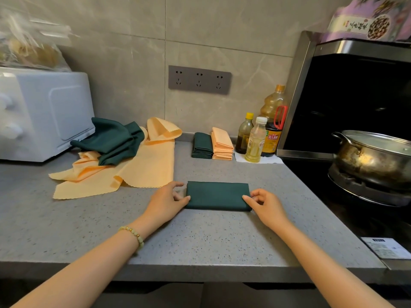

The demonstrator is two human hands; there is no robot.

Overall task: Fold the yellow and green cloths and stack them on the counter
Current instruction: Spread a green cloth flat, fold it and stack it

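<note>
- Folded green cloth [216,195]: flat on counter [200,241], well right of the white oven [42,114], nearer me.
- My left hand [166,203]: pinches its oven-side end.
- My right hand [264,205]: pinches its far end.
- Unfolded cloths [142,170]: heaped just beside the oven.

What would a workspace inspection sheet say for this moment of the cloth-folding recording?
Surface: grey speckled counter, with cloths lying on it.
Job's things: folded green cloth at the front; green stack and yellow stack side by side at the back; unfolded green cloth lying on unfolded yellow cloths at the left.
Clutter: bottles beside the stacks; white oven at the left.
Hands: left hand and right hand each pinch one end of the folded green cloth.
Cables: nothing seen.
Surroundings: tiled wall with a socket strip; lidded pot on the stove at the right.
</note>
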